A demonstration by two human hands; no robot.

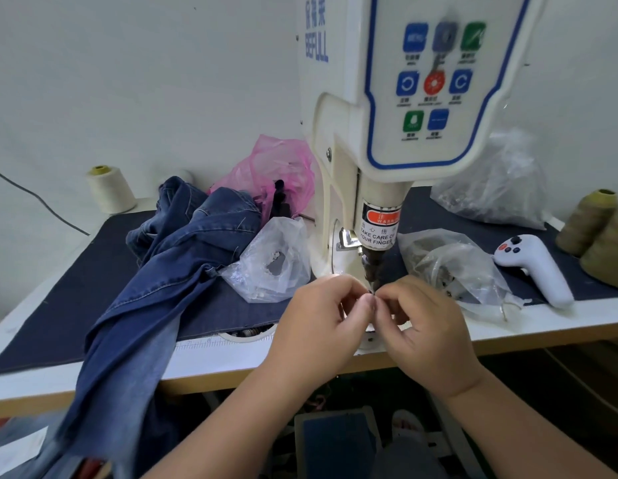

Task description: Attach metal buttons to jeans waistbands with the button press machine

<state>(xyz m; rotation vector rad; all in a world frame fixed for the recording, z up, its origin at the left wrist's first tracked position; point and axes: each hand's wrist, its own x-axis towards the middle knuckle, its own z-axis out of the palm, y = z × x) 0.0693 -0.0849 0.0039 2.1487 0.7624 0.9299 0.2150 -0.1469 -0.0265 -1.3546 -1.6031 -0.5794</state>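
Whatever the left hand and right hand pinch is hidden.

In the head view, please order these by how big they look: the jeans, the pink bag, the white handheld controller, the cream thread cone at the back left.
1. Jeans, by far the largest.
2. Pink bag.
3. White controller and cream cone look about alike; the cone stands farther from the camera, so I cannot rank them.

A small garment workshop, by the look of it. A white button press machine with a control panel stands at twelve o'clock on a tabletop against a bare wall. Jeans lie heaped at nine o'clock, thread cones at ten and three, plastic bags of what may be buttons beside the machine.
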